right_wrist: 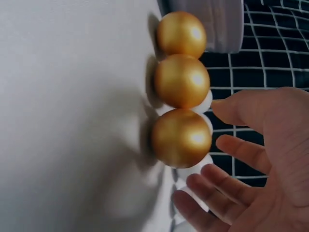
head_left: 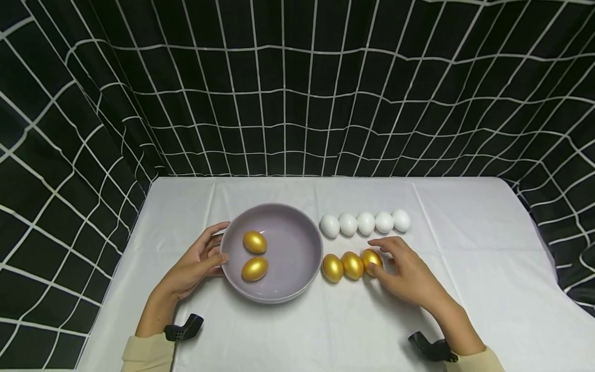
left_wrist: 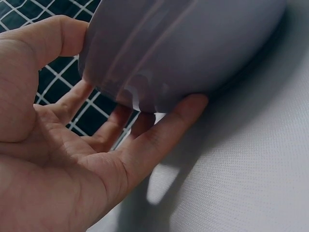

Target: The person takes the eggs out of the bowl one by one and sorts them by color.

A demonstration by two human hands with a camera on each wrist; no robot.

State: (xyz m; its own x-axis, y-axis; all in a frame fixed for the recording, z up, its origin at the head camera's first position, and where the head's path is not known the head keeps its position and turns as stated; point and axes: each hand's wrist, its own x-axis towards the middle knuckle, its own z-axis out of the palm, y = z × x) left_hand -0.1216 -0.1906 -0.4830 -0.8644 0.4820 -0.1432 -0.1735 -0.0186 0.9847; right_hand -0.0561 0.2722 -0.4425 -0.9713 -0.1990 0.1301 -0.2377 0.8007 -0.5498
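Observation:
A wide mauve bowl (head_left: pixel 293 248) stands on the table with two golden eggs, one (head_left: pixel 254 242) behind the other (head_left: pixel 254 269), on the left of its floor. My left hand (head_left: pixel 200 263) holds the bowl's left side, thumb at the rim and fingers against the outer wall; the left wrist view shows this grip on the bowl (left_wrist: pixel 183 48) close up. Right of the bowl, three golden eggs lie in a row: a left one (head_left: pixel 332 267), a middle one (head_left: pixel 353 265) and a right one (head_left: pixel 371 262). Around that right egg, my right hand (head_left: pixel 409 271) hovers with thumb and fingers spread, holding nothing.
Behind the golden row, several white eggs (head_left: pixel 365 223) form another row, close to the bowl's right side. A white cloth (head_left: pixel 260 336) covers the table. Black curtains with a white grid (head_left: pixel 297 103) stand behind and at both sides. Each wrist carries a black device (head_left: pixel 184 328).

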